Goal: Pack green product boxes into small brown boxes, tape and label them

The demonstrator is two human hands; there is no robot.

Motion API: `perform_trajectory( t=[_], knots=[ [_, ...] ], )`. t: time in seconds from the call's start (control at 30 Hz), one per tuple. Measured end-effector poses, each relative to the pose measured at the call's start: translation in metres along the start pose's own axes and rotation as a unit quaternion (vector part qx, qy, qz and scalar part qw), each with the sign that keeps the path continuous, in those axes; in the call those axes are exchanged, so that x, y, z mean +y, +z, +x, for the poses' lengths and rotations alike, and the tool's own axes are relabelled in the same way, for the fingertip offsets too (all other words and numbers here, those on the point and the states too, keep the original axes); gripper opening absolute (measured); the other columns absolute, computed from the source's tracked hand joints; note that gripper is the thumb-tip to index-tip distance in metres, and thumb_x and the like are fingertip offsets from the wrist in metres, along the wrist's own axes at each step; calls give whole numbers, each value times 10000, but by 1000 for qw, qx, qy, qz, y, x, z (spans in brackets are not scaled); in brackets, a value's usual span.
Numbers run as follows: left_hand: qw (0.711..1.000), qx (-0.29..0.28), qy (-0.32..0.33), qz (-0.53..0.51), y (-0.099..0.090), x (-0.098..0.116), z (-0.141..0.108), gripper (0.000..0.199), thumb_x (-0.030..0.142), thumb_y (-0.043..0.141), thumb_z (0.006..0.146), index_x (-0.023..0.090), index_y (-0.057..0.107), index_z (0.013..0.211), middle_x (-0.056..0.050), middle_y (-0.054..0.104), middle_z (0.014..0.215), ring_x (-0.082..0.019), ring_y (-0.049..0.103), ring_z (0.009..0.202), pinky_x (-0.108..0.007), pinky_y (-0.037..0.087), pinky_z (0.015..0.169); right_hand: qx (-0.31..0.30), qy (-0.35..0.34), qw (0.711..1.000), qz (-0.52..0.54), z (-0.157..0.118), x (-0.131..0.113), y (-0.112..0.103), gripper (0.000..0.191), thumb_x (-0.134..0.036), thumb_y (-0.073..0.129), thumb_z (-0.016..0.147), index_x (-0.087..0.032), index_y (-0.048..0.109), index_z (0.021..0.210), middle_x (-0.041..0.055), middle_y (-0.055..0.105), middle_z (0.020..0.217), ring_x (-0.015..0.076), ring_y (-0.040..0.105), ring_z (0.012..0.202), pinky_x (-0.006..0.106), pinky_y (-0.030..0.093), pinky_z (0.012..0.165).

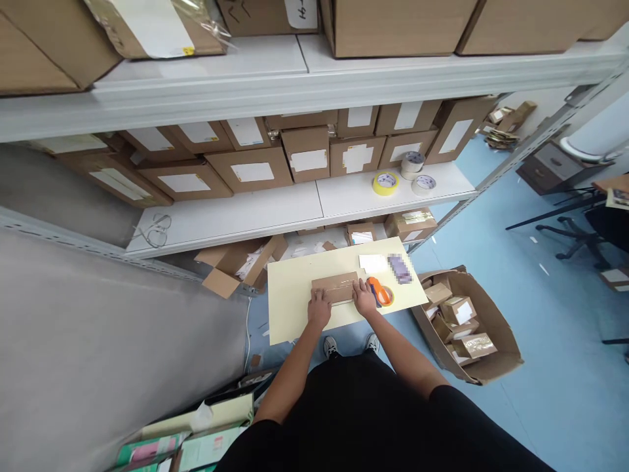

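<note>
A small flat brown cardboard box [334, 286] lies on a pale yellow board [289, 305] in front of me. My left hand [319, 309] holds the box at its near left corner, fingers resting over the top. At the right end, my right hand [363, 297] grips the box, with its fingers on the edge. Just beside my right hand lies an orange tape dispenser [378, 288] with a roll of tape. Behind it on the board are a stack of white labels or paper [373, 263] and a purple, pixelated object [400, 269].
A grey shelf [246, 215] ahead carries cardboard boxes [250, 172], a yellow tape roll [385, 183], pale tape rolls [423, 185] and eyeglasses [156, 231]. An open carton [240, 263] stands below. On the right floor, a large carton [496, 328] holds several small boxes.
</note>
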State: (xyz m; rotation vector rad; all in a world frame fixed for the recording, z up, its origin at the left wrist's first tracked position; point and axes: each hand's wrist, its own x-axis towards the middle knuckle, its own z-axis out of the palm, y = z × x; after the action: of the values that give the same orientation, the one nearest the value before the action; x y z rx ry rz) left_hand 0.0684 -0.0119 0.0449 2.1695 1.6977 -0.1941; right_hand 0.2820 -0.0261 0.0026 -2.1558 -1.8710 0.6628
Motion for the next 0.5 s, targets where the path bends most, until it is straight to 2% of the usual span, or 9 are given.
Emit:
perform_trajectory(
  t=[0.07, 0.17, 0.3, 0.37, 0.43, 0.5],
  knots=[
    [1000, -27, 1, 16, -3, 0, 1, 639, 356, 458, 1020, 113, 397, 1608, -218, 368, 1654, -403, 203, 1586, -477, 433, 1157, -7, -13, 1000, 10, 5, 4, -9, 535, -299, 473, 1017, -171, 525, 1534, 185, 419, 1648, 374, 367, 1514, 535, 327, 1205],
    [997, -53, 1, 48, -3, 0, -1, 687, 358, 454, 1008, 49, 356, 1613, -265, 297, 1683, -409, 199, 1590, -478, 446, 1143, 42, -18, 999, 28, 5, 20, -23, 580, -305, 519, 987, -172, 494, 1551, 168, 395, 1663, 349, 375, 1511, 506, 362, 1200],
    [994, -72, 10, 85, -1, -4, -1, 720, 356, 419, 998, 23, 301, 1626, -275, 225, 1708, -408, 146, 1607, -494, 459, 1125, 139, 26, 989, 45, -2, 62, -40, 568, -276, 510, 967, -144, 511, 1520, 188, 472, 1596, 331, 451, 1443, 487, 432, 1157],
    [991, -90, 17, 98, -2, -8, 2, 739, 371, 415, 991, 26, 279, 1631, -270, 210, 1713, -406, 144, 1608, -507, 450, 1130, 163, 56, 984, 53, -5, 84, -47, 538, -271, 519, 953, -126, 554, 1470, 198, 537, 1527, 328, 487, 1402, 474, 452, 1140],
    [988, -106, 24, 111, -5, -11, 6, 768, 391, 435, 977, 34, 261, 1634, -265, 207, 1716, -404, 135, 1611, -523, 403, 1171, 146, 92, 983, 65, -6, 102, -49, 478, -267, 546, 933, -119, 622, 1381, 196, 621, 1414, 316, 555, 1319, 428, 489, 1086],
    [984, -122, 31, 123, -7, -12, 9, 797, 400, 464, 958, 31, 255, 1632, -264, 210, 1715, -399, 117, 1615, -523, 320, 1230, 86, 122, 986, 79, -4, 111, -47, 363, -269, 567, 923, -138, 702, 1234, 169, 704, 1244, 291, 639, 1169, 371, 524, 980]
  ],
)
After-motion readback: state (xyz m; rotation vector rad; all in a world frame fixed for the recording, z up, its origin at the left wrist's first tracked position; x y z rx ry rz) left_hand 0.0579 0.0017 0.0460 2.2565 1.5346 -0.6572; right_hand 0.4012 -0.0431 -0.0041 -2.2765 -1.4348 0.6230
